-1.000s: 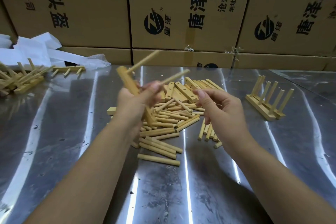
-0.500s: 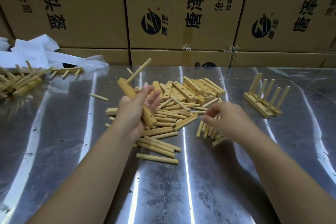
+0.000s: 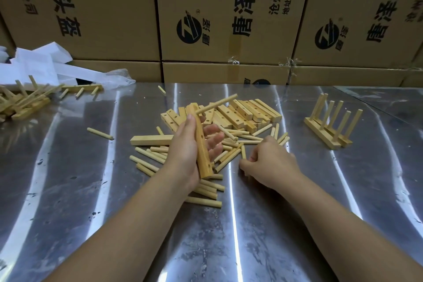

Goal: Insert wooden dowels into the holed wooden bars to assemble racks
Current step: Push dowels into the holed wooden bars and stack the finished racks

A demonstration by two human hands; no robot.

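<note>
Mid-worktop (image 3: 91, 190), the left hand (image 3: 183, 158) grips a bar (image 3: 202, 144), its long axis running away from the person, with a seated dowel (image 3: 217, 104) at its far end. Just right of it, the right hand (image 3: 272, 162) pinches a loose dowel (image 3: 243, 152) from the pile (image 3: 148, 162), nearer the bar's empty holes. Beyond lie spare bars (image 3: 240, 112); near the far right edge, a rack (image 3: 325, 130); shut boxes (image 3: 217, 7) behind
</note>
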